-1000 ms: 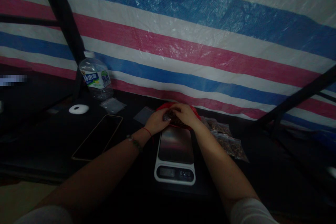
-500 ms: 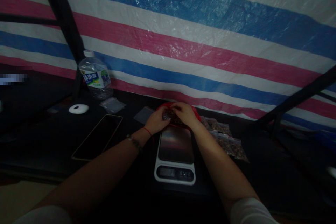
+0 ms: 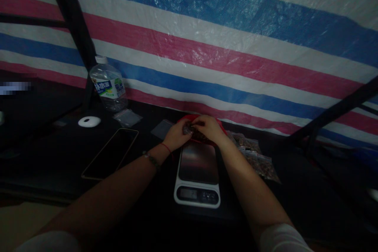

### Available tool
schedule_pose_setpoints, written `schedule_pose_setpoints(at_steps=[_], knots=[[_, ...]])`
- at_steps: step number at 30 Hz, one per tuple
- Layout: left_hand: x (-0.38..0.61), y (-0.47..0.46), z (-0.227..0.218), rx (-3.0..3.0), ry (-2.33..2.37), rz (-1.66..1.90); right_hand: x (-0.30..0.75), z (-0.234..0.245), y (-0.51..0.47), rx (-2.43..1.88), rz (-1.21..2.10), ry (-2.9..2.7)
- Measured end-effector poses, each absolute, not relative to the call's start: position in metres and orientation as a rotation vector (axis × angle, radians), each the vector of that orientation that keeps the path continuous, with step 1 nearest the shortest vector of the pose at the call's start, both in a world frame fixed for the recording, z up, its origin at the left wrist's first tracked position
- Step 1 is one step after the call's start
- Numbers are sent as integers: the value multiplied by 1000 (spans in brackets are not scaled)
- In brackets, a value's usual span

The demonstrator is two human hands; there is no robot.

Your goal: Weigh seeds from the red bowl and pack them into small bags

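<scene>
Over a red tray (image 3: 185,117) of brown dried bits (image 3: 199,137), my left hand (image 3: 177,134) is closed around a small clear plastic bag (image 3: 187,129). My right hand (image 3: 210,128) meets it from the other side, fingertips pinched together at the bag's mouth. What they pinch looks like some of the brown bits, though the dim light blurs it. Just in front of the tray lies a white kitchen scale (image 3: 198,165) with a bare metal plate; its display is too dark to read. Several filled zip bags (image 3: 265,166) lie to the right, beside my right forearm.
Flat clear bags (image 3: 162,128) lie left of the tray, with more clear bags (image 3: 128,117) near a large plastic bottle (image 3: 108,86). A phone (image 3: 110,153) and a white oval object (image 3: 89,121) are on the left. Striped sheeting (image 3: 218,51) hangs behind the dark table.
My right fingers have shifted slightly toward the bag in my left hand, with brown bits now showing at the fingertips. The left hand stays nearly in place.
</scene>
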State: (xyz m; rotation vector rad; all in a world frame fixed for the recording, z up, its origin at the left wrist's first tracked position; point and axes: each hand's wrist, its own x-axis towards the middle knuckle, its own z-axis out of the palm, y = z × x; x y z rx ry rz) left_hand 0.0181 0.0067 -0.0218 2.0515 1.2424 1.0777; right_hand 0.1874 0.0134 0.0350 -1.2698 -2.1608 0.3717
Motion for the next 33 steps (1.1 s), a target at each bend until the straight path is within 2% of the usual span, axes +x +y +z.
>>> schedule_pose_setpoints(at_steps=[9, 17, 27, 33], knots=[[19, 8, -24, 2097, 1235, 1077, 187, 35, 13, -1115, 388, -2264], [19, 11, -28, 2113, 1205, 1104, 187, 34, 15, -1212, 285, -2156], [22, 0, -20, 2299, 1270, 876, 173, 30, 7, -1488, 187, -2233], [24, -3, -17, 2316, 1284, 871, 171, 29, 6, -1418, 115, -2247]])
